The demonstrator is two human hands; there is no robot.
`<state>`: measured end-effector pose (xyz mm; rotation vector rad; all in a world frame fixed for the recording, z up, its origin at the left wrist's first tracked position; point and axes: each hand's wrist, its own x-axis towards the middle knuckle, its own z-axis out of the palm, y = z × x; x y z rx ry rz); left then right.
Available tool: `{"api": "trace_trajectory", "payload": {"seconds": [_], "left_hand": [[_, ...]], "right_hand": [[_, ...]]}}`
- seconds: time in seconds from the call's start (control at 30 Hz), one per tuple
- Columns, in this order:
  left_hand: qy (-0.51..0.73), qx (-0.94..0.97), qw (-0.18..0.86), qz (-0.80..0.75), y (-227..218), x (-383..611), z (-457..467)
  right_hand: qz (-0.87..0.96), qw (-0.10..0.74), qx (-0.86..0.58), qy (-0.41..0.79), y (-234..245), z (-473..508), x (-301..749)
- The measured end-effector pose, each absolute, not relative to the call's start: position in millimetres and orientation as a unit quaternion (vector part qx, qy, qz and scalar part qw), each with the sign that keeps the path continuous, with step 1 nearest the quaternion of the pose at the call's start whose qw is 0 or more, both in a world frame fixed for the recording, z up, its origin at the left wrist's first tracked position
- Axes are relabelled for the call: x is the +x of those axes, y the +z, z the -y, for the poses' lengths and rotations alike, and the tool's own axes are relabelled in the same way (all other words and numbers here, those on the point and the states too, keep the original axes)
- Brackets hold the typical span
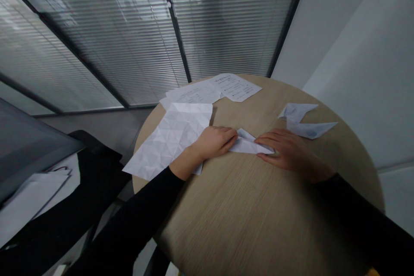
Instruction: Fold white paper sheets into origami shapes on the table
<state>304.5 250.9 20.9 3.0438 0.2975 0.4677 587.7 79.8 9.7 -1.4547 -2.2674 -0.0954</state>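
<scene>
A small folded sheet of white paper point(248, 144) lies on the round wooden table between my hands, with a pointed flap rising on its far side. My left hand point(216, 141) has its fingers curled over the paper's left end. On the right end, my right hand point(286, 150) pinches the paper, its thumb on the near edge and its fingers on the far edge. Left of my left hand spreads a large creased sheet point(174, 131), marked with many triangular folds. Two folded paper shapes point(299, 121) with sharp points rest beyond my right hand.
Printed sheets point(226, 87) lie at the far edge of the round table point(246, 215). A black chair point(97, 172) with papers point(42, 189) on it stands at the left. Glass panels with blinds point(129, 30) and a white wall point(365, 51) border the table.
</scene>
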Motion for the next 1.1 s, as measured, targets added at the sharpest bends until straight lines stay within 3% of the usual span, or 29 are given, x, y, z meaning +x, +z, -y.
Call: {"api": "trace_trajectory", "payload": {"seconds": [0.23,0.57,0.9,1.1], "left_hand": [[0.154,0.98,0.024,-0.125,20.6,303.6,-250.9],[0.175,0.979,0.06,-0.09,21.5,302.3,-250.6],[0.213,0.97,0.096,-0.064,14.0,302.5,-255.4],[0.324,0.912,0.222,-0.113,20.2,300.9,-247.3]], "right_hand": [[0.832,0.231,-0.504,-0.022,12.7,-76.8,588.3],[0.809,0.249,-0.524,-0.094,-2.5,-82.0,595.4],[0.734,0.366,-0.547,-0.167,-8.1,-86.7,597.1],[0.661,0.464,-0.577,-0.12,-4.2,-80.2,594.7]]}}
